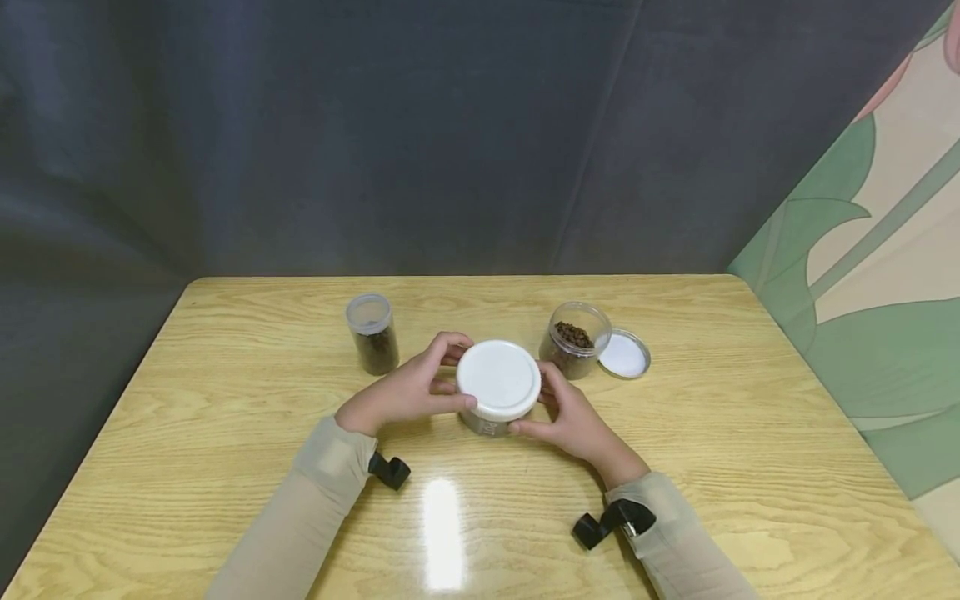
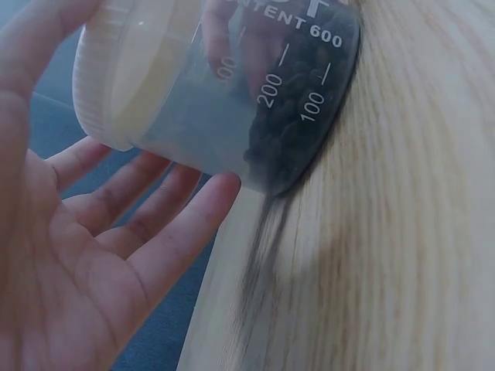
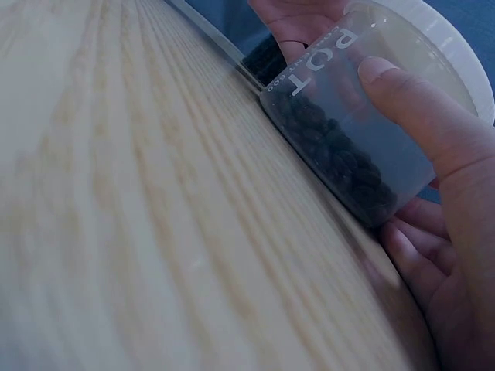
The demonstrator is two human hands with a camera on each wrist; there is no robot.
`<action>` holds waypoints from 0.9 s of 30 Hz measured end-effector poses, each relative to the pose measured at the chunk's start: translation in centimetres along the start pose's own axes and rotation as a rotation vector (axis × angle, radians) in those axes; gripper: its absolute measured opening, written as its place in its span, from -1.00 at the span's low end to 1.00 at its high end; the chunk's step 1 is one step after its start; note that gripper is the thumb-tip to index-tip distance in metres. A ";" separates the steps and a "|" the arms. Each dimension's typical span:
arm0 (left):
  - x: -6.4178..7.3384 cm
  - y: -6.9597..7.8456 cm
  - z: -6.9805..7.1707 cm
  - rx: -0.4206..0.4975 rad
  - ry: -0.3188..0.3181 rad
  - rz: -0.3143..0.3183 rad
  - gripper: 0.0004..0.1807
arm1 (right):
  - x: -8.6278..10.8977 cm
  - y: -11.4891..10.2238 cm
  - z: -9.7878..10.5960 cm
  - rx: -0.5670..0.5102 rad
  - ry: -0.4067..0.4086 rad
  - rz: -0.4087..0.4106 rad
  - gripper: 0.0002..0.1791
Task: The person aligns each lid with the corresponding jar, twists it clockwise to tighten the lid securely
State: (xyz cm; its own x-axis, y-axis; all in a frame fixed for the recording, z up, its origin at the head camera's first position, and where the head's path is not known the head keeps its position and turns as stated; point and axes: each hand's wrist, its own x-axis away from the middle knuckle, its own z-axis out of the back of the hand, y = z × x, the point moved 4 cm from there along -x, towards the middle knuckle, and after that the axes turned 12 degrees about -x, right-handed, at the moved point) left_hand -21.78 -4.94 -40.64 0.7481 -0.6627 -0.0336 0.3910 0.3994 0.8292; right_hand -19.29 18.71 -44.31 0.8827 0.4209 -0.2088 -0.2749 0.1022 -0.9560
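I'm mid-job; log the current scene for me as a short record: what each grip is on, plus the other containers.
Held item: frosted POT jar, white lid on
Contents: dark bean-like pieces in its lower part
Left grip: holds the lid's edge
Right grip: holds the jar's side, thumb near the POT lettering
Left rear: tall clear canister, dark contents
Right rear: open clear jar, brown granules
Beside open jar: silver-rimmed round lid
Surface: wood-grain table

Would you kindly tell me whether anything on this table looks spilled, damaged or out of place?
Nothing stands out as spilled or damaged. An open jar has a round lid lying beside it, which seems merely set aside, not misplaced.
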 end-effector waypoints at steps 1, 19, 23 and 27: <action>0.0 0.0 0.0 0.001 0.001 0.002 -0.14 | 0.0 0.0 0.0 0.000 -0.001 -0.001 -0.08; 0.0 0.2 0.1 0.002 -0.039 -0.017 -0.17 | 0.1 -0.1 0.0 0.000 0.001 0.004 -0.11; 0.1 0.2 0.1 0.002 -0.042 -0.030 -0.17 | 0.1 0.0 0.0 0.003 0.000 0.005 -0.11; 0.1 0.1 0.0 0.022 -0.030 -0.037 -0.13 | 0.1 0.0 -0.1 0.001 0.000 0.004 -0.12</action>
State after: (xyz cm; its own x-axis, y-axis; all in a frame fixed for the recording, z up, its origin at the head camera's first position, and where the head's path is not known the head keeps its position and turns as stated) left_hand -21.71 -4.96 -40.60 0.7169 -0.6956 -0.0480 0.4062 0.3607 0.8396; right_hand -19.18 18.70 -44.34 0.8814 0.4217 -0.2130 -0.2793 0.1014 -0.9548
